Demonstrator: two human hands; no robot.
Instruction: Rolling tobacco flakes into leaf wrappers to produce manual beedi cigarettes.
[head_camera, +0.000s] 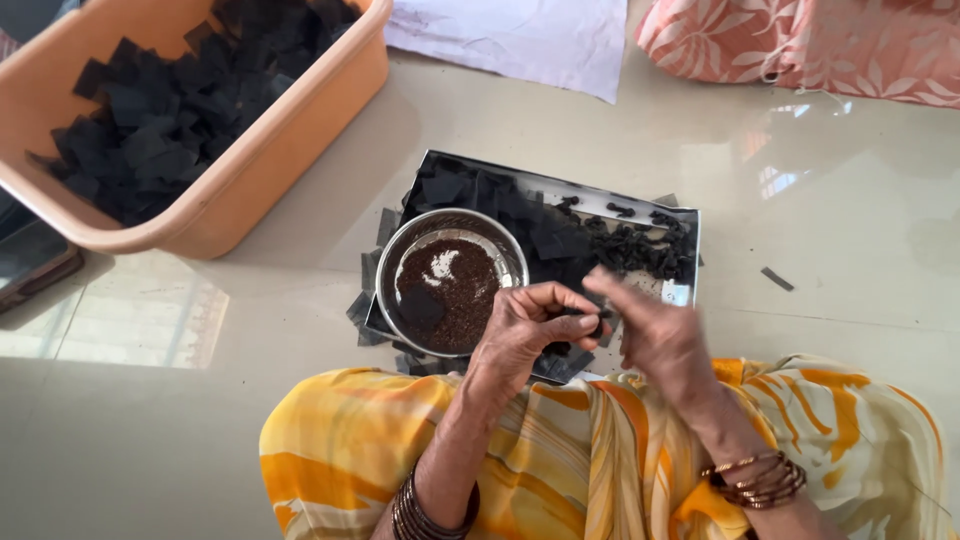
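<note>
Rolling in progress: one dark leaf piece between your hands, over the tray

A heap of rolled dark pieces (650, 250) lies at the tray's (690, 215) right end; flat squares (545, 235) on it and a tub (290, 140) full of them suggest most work remains. Your left hand (525, 330) curls narrow, pinching the small dark piece (592, 322); your right hand (655, 330) meets it, fingers blurred, grip unclear. The steel bowl (400, 250) of brown grains sits just left of your hands

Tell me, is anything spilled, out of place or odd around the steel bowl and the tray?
A few things. Black squares hang over the left edge of the flat tray onto the floor, and one dark strip lies alone on the floor to its right. One black square sits in the dark grains inside the steel bowl.
</note>
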